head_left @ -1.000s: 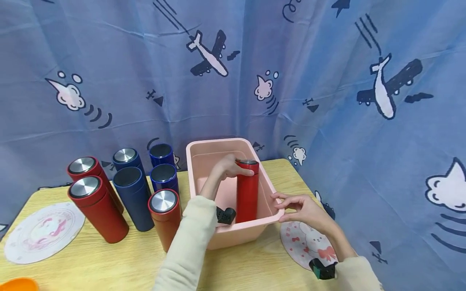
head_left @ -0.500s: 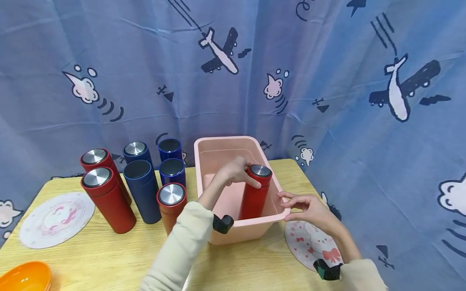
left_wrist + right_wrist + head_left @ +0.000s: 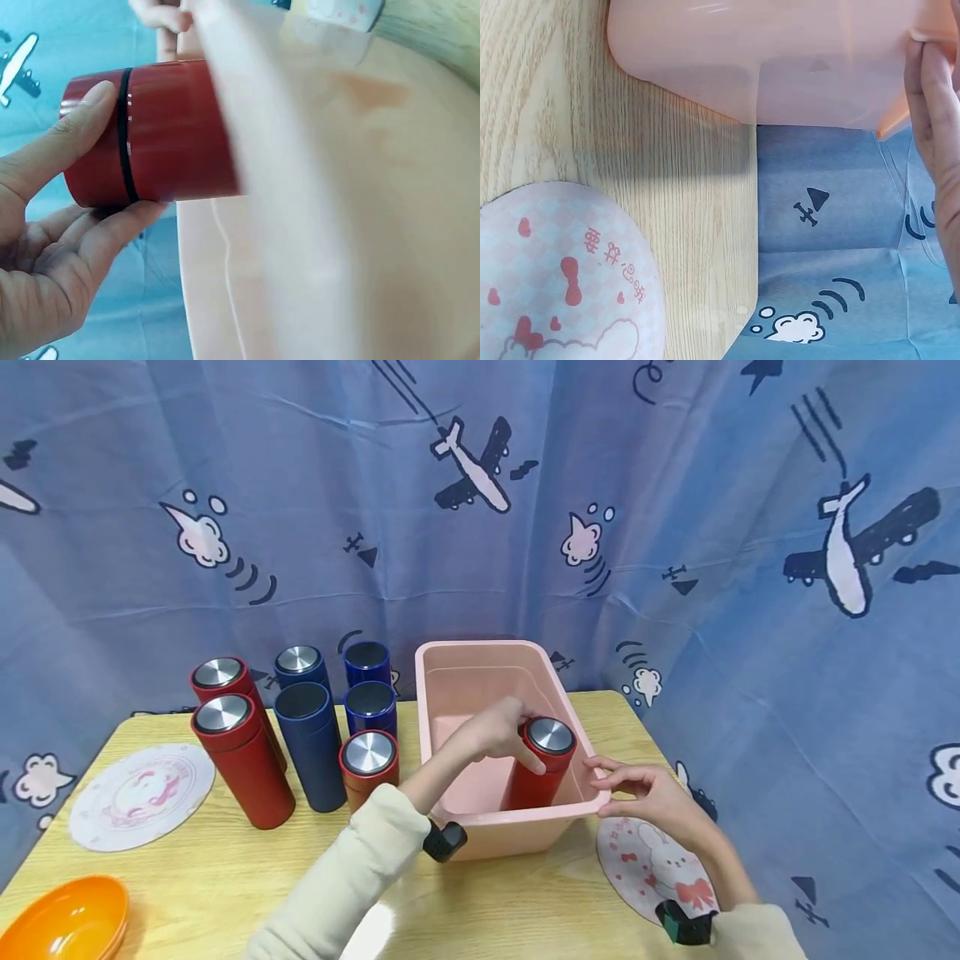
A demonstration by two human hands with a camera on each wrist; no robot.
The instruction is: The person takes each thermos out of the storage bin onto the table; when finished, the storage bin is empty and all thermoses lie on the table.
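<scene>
My left hand [image 3: 501,732] grips a red thermos [image 3: 542,768] near its silver-topped lid, with thumb and fingers on opposite sides. The thermos stands inside the pink plastic bin [image 3: 510,817], in its near right corner. In the left wrist view the thumb lies on the red lid [image 3: 94,142], above a black ring; the bin wall hides the thermos's lower part. My right hand [image 3: 651,795] pinches the bin's right rim close to the front corner, thumb below and fingers above. In the right wrist view the fingers [image 3: 935,97] hold that rim.
Left of the bin stand red thermoses [image 3: 251,768], dark blue ones [image 3: 309,752], shiny blue ones [image 3: 371,702] and an orange-red one [image 3: 369,768]. An orange bowl [image 3: 71,914] sits front left. Round mats lie left [image 3: 142,797] and right [image 3: 652,864]. A curtain hangs behind.
The thermos in my left hand has shifted toward the bin's near right corner, its top now tipped more toward me. The head view has turned left. My right hand stays on the rim.
</scene>
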